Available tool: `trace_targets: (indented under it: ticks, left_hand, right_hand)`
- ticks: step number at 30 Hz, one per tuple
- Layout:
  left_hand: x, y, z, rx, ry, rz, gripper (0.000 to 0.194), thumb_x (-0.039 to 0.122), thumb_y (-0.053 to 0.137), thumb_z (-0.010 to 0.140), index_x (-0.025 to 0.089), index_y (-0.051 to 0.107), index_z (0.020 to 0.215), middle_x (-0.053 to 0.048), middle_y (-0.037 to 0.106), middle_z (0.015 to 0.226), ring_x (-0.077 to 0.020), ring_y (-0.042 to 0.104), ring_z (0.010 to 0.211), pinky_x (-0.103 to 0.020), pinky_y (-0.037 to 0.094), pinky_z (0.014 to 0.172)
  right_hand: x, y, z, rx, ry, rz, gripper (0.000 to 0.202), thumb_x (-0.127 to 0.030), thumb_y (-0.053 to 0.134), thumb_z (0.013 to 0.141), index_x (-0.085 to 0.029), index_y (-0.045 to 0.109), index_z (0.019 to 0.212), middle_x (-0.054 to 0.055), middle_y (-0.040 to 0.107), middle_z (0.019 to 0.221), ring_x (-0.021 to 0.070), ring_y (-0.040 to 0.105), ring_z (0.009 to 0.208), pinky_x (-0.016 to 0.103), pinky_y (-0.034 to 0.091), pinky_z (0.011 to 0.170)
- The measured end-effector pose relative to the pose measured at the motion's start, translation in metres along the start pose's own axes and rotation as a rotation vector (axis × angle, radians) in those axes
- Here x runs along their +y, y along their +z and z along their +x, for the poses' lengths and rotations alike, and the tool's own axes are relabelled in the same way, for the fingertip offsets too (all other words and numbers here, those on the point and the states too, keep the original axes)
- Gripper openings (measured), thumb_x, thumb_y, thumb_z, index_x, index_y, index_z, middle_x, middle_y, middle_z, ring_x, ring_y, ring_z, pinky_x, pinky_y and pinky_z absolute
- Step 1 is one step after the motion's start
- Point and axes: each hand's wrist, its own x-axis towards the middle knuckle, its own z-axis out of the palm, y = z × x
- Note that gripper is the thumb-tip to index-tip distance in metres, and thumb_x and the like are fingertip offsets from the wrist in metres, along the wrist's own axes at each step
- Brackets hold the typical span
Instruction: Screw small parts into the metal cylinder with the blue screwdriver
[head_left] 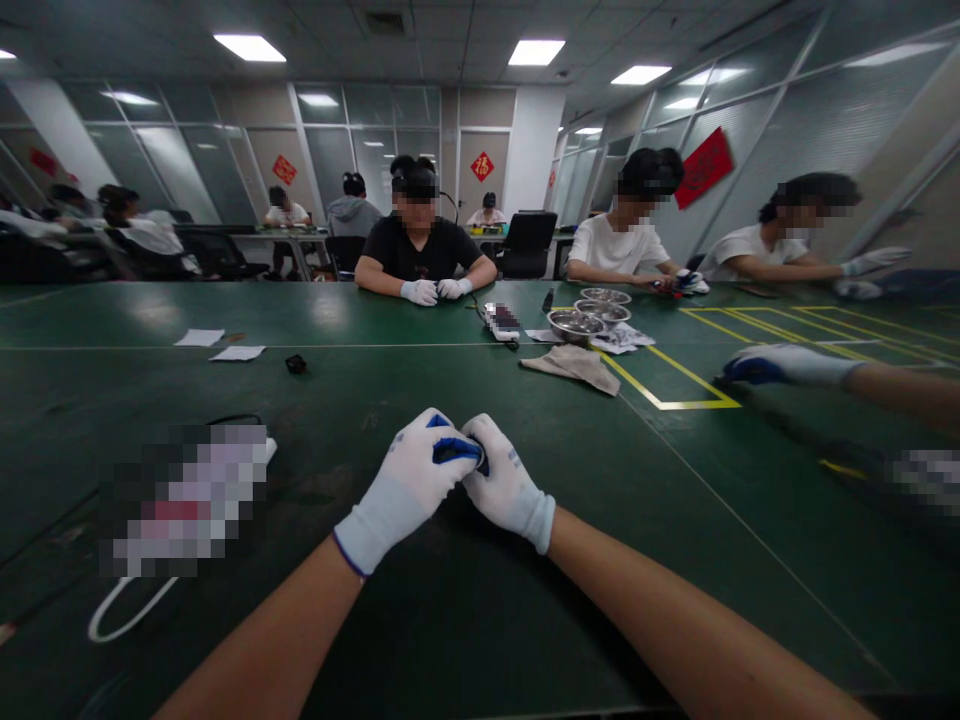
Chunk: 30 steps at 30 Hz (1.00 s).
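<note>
My left hand (416, 475) and my right hand (502, 475) meet over the middle of the green table, both in white gloves with blue palms. Their fingertips are pinched together around one spot. Whatever sits between them is small, mostly covered by the gloves, and I cannot make it out. Beyond my left hand, to the left, a small black object (296, 364) lies on the table. A crumpled beige cloth (574, 368) is past my right hand.
Steel bowls (576, 324) stand at the back right beside yellow tape (697, 405). A blurred-out device with a white loop (112, 630) lies at left. Papers (238, 353) rest farther back. A co-worker's gloved hand (787, 365) reaches in from the right; other people sit across.
</note>
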Motion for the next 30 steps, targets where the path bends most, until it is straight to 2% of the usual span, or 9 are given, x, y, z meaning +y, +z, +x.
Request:
trace_targets:
  ticks: [3, 7, 13, 16, 19, 23, 27, 30]
  left_hand:
    - [0.003, -0.002, 0.0, 0.0, 0.014, 0.071, 0.004, 0.02, 0.071, 0.082, 0.021, 0.075, 0.083, -0.003, 0.068, 0.095, -0.022, 0.069, 0.093, -0.036, 0.057, 0.086]
    - [0.001, -0.008, 0.0, -0.093, 0.09, 0.131, 0.013, 0.024, 0.068, 0.085, 0.022, 0.077, 0.076, -0.004, 0.067, 0.092, -0.0225, 0.067, 0.092, -0.035, 0.056, 0.083]
    - [-0.003, -0.014, 0.001, -0.192, 0.115, 0.067, 0.014, 0.021, 0.066, 0.085, 0.021, 0.077, 0.077, -0.003, 0.065, 0.089, -0.0199, 0.066, 0.085, -0.032, 0.055, 0.077]
    - [-0.002, -0.01, 0.001, -0.156, 0.112, 0.145, 0.016, 0.022, 0.066, 0.086, 0.021, 0.074, 0.073, -0.004, 0.064, 0.089, -0.0205, 0.064, 0.086, -0.034, 0.054, 0.079]
    - [-0.002, -0.007, 0.0, -0.11, 0.142, 0.247, 0.017, 0.023, 0.065, 0.089, 0.021, 0.075, 0.075, -0.005, 0.065, 0.093, -0.0229, 0.063, 0.093, -0.038, 0.054, 0.088]
    - [-0.005, -0.011, 0.0, -0.148, 0.234, 0.23, 0.017, 0.019, 0.064, 0.091, 0.022, 0.077, 0.079, -0.005, 0.065, 0.099, -0.0223, 0.063, 0.097, -0.035, 0.054, 0.088]
    - [-0.008, -0.01, 0.001, -0.182, 0.169, 0.148, 0.016, 0.02, 0.066, 0.09, 0.021, 0.074, 0.075, -0.003, 0.065, 0.093, -0.0202, 0.065, 0.089, -0.032, 0.054, 0.08]
    - [-0.006, -0.001, -0.001, -0.067, 0.051, 0.124, 0.008, 0.02, 0.07, 0.086, 0.02, 0.071, 0.078, -0.003, 0.066, 0.092, -0.0216, 0.067, 0.091, -0.034, 0.055, 0.082]
  right_hand:
    - [0.0, 0.0, -0.001, -0.004, 0.001, -0.007, 0.015, -0.013, 0.056, 0.077, -0.024, 0.046, 0.081, 0.002, 0.05, 0.086, 0.0191, 0.051, 0.075, 0.034, 0.043, 0.065]
    - [-0.001, 0.0, -0.002, -0.047, -0.011, 0.002, 0.016, -0.012, 0.056, 0.078, -0.024, 0.046, 0.081, 0.002, 0.051, 0.088, 0.0195, 0.052, 0.077, 0.034, 0.044, 0.067]
    - [-0.002, 0.0, -0.003, -0.114, -0.036, -0.012, 0.015, -0.013, 0.055, 0.082, -0.024, 0.046, 0.081, 0.003, 0.051, 0.089, 0.02, 0.053, 0.079, 0.035, 0.044, 0.067]
    - [-0.001, 0.0, -0.002, -0.11, -0.037, -0.041, 0.016, -0.012, 0.055, 0.081, -0.024, 0.046, 0.081, 0.003, 0.052, 0.089, 0.0204, 0.054, 0.08, 0.035, 0.045, 0.068]
    - [0.0, -0.001, -0.002, -0.091, -0.037, -0.041, 0.017, -0.011, 0.055, 0.079, -0.024, 0.046, 0.081, 0.003, 0.052, 0.089, 0.0204, 0.054, 0.079, 0.035, 0.045, 0.068]
    - [-0.001, -0.001, -0.001, -0.108, -0.043, -0.027, 0.017, -0.011, 0.055, 0.08, -0.025, 0.045, 0.08, 0.001, 0.05, 0.086, 0.0193, 0.052, 0.077, 0.034, 0.045, 0.067]
    - [-0.003, -0.001, -0.002, -0.129, -0.033, -0.026, 0.016, -0.011, 0.053, 0.081, -0.025, 0.045, 0.079, 0.003, 0.052, 0.088, 0.0201, 0.054, 0.078, 0.034, 0.045, 0.067]
    - [-0.001, -0.001, -0.001, -0.097, -0.01, -0.048, 0.015, -0.011, 0.054, 0.078, -0.024, 0.046, 0.079, 0.003, 0.051, 0.088, 0.0212, 0.054, 0.078, 0.035, 0.044, 0.067]
